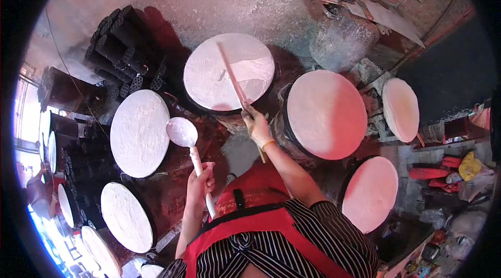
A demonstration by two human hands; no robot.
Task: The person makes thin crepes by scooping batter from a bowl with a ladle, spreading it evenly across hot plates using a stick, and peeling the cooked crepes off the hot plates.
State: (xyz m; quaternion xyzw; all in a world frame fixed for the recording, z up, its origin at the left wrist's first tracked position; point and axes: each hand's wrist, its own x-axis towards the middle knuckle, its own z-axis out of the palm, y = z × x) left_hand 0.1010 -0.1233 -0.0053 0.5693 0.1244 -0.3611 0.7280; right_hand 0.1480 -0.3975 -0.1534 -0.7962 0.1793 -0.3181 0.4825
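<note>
My left hand (201,181) is closed around the pale handle of a ladle (182,132), its round bowl raised in front of the left griddle. Reaching forward, my right hand (257,125) grips a long flat wooden stick (229,69). The stick lies across the far round griddle (201,77), which is coated in white batter; a wet, shiny patch (253,74) shows right of the stick. Whether the stick touches the batter I cannot tell. The stick's lower end sticks out below my hand.
More white-coated round griddles stand around me: one at left (140,133), one at right (326,114), one lower right (370,194), one lower left (127,217). Black perforated coal briquettes (122,43) are stacked at the back left. A large pale drum (344,40) stands at the back right.
</note>
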